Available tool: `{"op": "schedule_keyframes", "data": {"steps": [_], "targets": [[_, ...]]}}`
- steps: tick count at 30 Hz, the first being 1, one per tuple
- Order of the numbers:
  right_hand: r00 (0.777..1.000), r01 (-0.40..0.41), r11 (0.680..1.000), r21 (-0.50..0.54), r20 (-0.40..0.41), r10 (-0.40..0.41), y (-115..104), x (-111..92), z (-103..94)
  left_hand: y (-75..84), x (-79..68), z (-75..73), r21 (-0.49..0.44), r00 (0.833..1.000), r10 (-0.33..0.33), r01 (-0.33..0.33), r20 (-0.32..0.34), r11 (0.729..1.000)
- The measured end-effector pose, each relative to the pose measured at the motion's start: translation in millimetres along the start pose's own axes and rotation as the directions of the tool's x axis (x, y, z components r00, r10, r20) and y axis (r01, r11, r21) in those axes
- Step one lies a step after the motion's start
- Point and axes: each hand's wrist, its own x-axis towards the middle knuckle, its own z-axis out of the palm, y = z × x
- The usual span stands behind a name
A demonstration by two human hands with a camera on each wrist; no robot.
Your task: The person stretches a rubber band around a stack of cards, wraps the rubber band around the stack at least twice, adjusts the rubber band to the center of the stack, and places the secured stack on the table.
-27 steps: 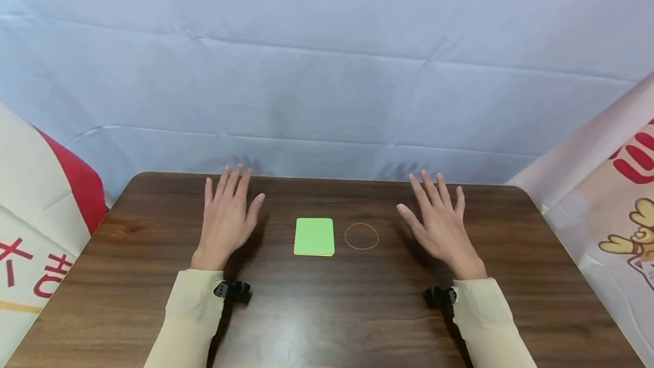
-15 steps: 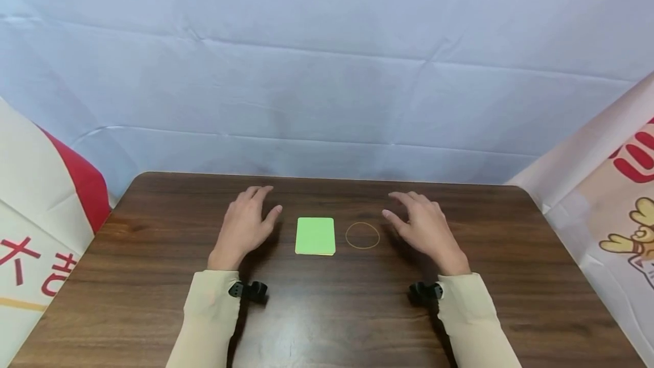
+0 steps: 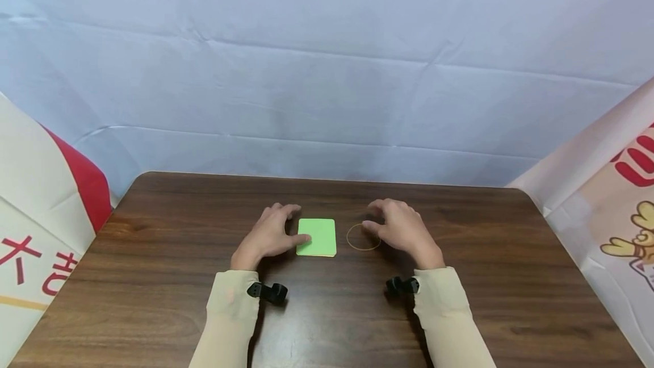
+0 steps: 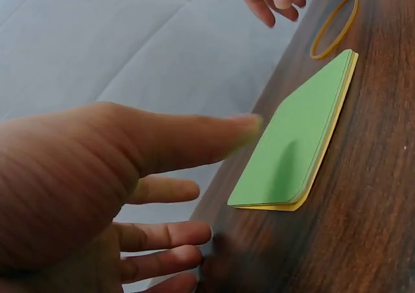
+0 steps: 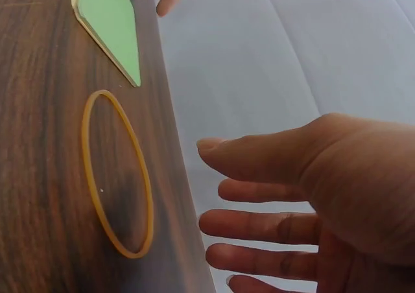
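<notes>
A small stack of square cards [image 3: 322,237], green on top with yellow showing underneath and rounded at the corners, lies flat on the wooden table [image 3: 179,311]. To its right lies a thin yellow rubber band [image 5: 87,144], spread in a loop. My left hand [image 3: 269,235] is at the left side of the cards, thumb and fingers apart; in the left wrist view the thumb [image 4: 194,139] hovers above them and casts a shadow. Over the band's right side hangs my right hand [image 3: 403,229], fingers relaxed and spread from the thumb. Neither hand holds anything.
A pale cloth backdrop [image 3: 327,72] hangs behind the table's far edge. Printed cloths stand at the left [image 3: 41,203] and right [image 3: 613,214] sides. Each wrist wears a black strap with a small camera.
Both hands have moved inward and a little nearer to the person, the left to the cards and the right to the rubber band. Their fingers have bent from a flat spread. Cards and band stay put.
</notes>
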Motion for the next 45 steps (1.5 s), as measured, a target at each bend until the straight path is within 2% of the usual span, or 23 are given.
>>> {"op": "schedule_keyframes", "data": {"steps": [8,16,20,27,30,33,36,39,43,45], "targets": [[1.0,-0.007,0.999,-0.048,0.029,0.008,-1,1,6.0,-1.0,2.0,6.6,0.018,0.997,0.004,-0.005,0.076,1.0],[0.998,-0.018,0.997,-0.07,0.06,0.022,-2,3,9.4,4.6,3.0,8.9,0.019,0.997,-0.011,0.009,0.075,1.0],[0.997,-0.02,0.997,-0.074,0.069,0.025,-1,4,10.7,7.5,4.0,9.9,0.011,0.996,-0.047,0.046,0.077,0.999],[0.998,-0.015,0.997,-0.08,0.067,0.021,1,4,14.1,11.7,5.5,12.8,-0.033,0.988,-0.126,0.129,0.084,0.991],[0.998,-0.01,0.996,-0.092,0.055,0.015,2,3,16.3,12.7,5.8,13.7,-0.078,0.988,-0.127,0.134,0.09,0.988],[0.999,-0.017,0.995,-0.098,0.042,0.021,2,4,18.8,13.0,5.7,13.5,-0.169,0.987,-0.117,0.134,0.108,0.977],[0.998,-0.045,0.995,-0.091,0.038,0.049,1,5,20.7,12.7,5.3,12.2,-0.266,0.989,-0.09,0.118,0.114,0.957],[0.995,-0.081,0.994,-0.078,0.045,0.085,1,6,21.9,12.1,5.5,9.0,-0.335,0.996,-0.025,0.053,0.086,0.941],[0.99,-0.129,0.99,-0.058,0.055,0.132,0,7,22.5,11.8,6.2,4.8,-0.316,0.997,0.083,-0.076,0.009,0.946],[0.986,-0.15,0.987,-0.05,0.064,0.153,-1,7,23.1,12.6,6.8,4.7,-0.298,0.993,0.11,-0.114,-0.031,0.948]]}}
